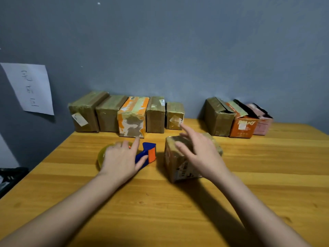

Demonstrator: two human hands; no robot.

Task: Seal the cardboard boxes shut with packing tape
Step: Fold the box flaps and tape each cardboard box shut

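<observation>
Near box: a small tape-wrapped cardboard box [185, 157] sits on the wooden desk [160, 211], right of centre, directly under the right hand [199, 154]; a printed label shows on its near face.
Tape dispenser: a blue and orange tape dispenser [148, 153] with a yellowish roll of tape [103, 155] lies on the desk just left of the near box, under the left hand [121, 157].
Right fingers: spread and mostly straight over the top of the near box; the palm seems to rest on it, though motion blur makes the contact hard to confirm. The forefinger points away toward the back row. They are curled around nothing.
Left fingers: laid loosely over the roll and the blue handle, the thumb against the handle's near side; a light hold or mere resting, I cannot tell which.
Box count: nine in all, one near and eight along the grey wall [178, 50].
Back left group: five boxes [132, 117] touching side by side, four brown and one orange and white, all closed and glossy with tape.
Back right group: three boxes [219, 118] set apart from the five, one brown, one orange, one pink, with flaps standing up.
Wall paper: one white sheet [30, 88] with handwriting, stuck on the left.
</observation>
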